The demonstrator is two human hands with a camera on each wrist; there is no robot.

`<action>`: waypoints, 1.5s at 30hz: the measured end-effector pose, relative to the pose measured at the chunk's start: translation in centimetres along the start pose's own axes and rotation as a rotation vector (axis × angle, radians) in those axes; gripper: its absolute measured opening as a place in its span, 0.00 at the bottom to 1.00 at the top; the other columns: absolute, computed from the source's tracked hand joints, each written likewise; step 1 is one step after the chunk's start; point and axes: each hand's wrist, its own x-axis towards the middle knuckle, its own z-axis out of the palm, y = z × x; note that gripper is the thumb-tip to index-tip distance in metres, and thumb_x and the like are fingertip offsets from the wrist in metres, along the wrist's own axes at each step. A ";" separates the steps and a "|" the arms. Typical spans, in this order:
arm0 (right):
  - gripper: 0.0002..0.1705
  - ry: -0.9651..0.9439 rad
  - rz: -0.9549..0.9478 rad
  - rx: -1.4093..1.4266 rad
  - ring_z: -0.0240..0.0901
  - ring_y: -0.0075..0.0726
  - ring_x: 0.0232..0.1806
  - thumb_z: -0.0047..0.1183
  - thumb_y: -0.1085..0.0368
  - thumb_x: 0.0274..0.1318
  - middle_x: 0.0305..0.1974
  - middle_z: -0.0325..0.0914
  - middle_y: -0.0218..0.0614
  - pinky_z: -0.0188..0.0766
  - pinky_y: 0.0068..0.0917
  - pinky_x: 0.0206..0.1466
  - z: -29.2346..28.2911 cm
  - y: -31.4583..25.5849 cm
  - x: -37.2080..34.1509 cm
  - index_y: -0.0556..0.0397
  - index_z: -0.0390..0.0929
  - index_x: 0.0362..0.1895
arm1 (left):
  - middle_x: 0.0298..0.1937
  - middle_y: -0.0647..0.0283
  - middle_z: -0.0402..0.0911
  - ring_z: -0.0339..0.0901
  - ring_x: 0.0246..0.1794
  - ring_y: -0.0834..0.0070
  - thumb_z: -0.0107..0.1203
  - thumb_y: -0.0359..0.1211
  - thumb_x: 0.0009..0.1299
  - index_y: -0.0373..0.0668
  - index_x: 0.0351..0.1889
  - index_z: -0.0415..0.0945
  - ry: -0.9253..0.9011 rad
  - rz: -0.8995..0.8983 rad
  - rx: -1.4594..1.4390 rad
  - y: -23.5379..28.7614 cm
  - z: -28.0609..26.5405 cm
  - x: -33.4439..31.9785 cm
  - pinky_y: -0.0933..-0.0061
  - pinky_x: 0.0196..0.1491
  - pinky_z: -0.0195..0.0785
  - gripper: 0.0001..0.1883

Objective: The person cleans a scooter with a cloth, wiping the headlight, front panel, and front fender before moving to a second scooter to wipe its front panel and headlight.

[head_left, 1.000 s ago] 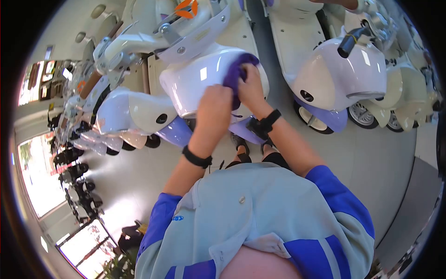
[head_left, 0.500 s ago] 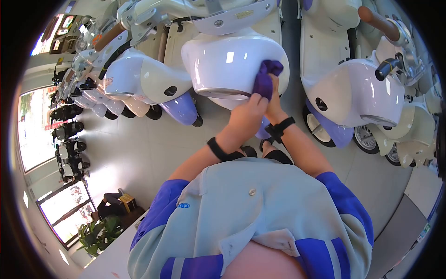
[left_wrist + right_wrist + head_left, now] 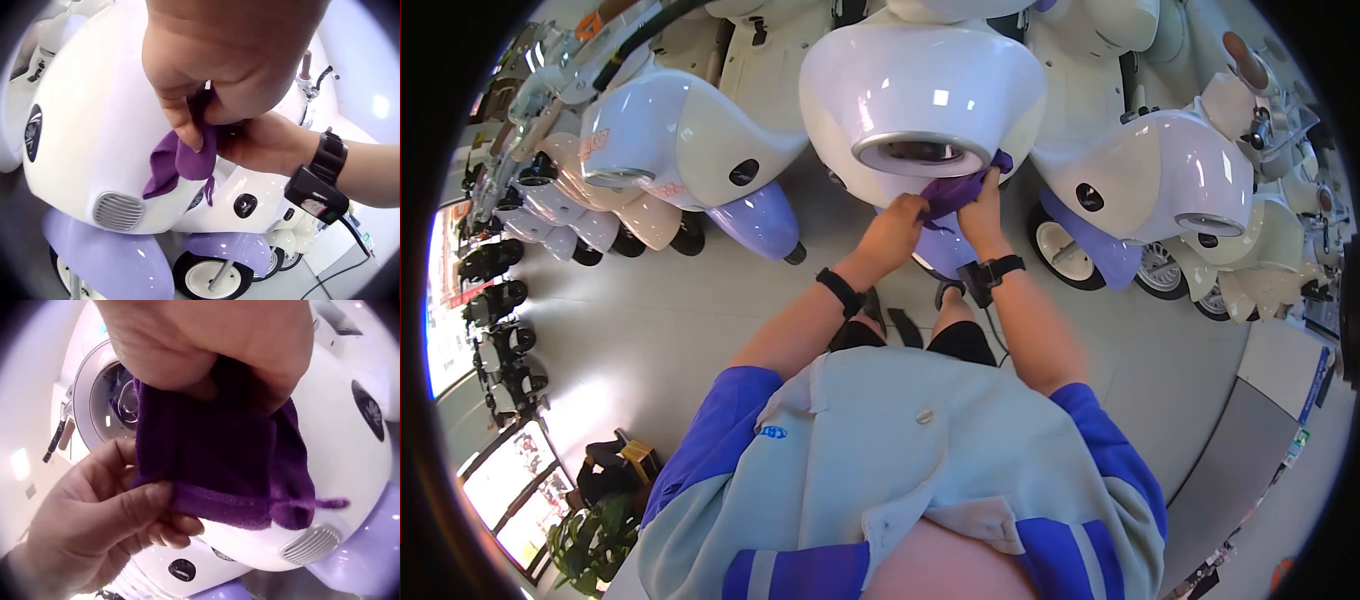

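While the fingers of the left hand (image 3: 893, 238) and right hand (image 3: 981, 216) grip separate parts of the purple cloth (image 3: 953, 195), the cloth is positioned just beside the headlight (image 3: 922, 152) of the white scooter (image 3: 920, 85).

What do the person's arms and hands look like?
The short sleeves are bright blue. The left hand and right hand wear no gloves. Black straps circle both wrists, and the right wrist also has a black box with a pale label and thin dark cable.
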 end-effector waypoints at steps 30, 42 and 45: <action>0.15 0.250 0.008 -0.120 0.76 0.37 0.38 0.58 0.68 0.57 0.39 0.77 0.41 0.72 0.34 0.42 5.2 0.0 -3.1 0.59 0.71 0.45 | 0.50 0.52 0.72 0.73 0.48 0.61 0.50 0.18 0.65 0.36 0.49 0.71 0.554 0.007 -0.444 -6.4 -6.5 3.9 0.64 0.48 0.71 0.14; 0.27 0.076 -0.478 -0.341 0.77 0.53 0.47 0.65 0.69 0.48 0.46 0.77 0.46 0.73 0.41 0.52 2.9 7.9 -3.9 0.54 0.71 0.54 | 0.46 0.51 0.68 0.69 0.45 0.57 0.53 0.18 0.62 0.36 0.43 0.70 0.492 -0.080 -0.142 -9.1 7.3 -1.9 0.63 0.46 0.66 0.12; 0.29 0.321 -0.575 -0.400 0.71 0.53 0.54 0.65 0.70 0.50 0.53 0.71 0.49 0.69 0.41 0.56 -0.4 8.4 -1.5 0.59 0.68 0.56 | 0.48 0.54 0.68 0.70 0.46 0.62 0.53 0.17 0.60 0.36 0.42 0.71 0.570 -0.040 -0.190 -9.9 5.0 -1.1 0.68 0.44 0.67 0.12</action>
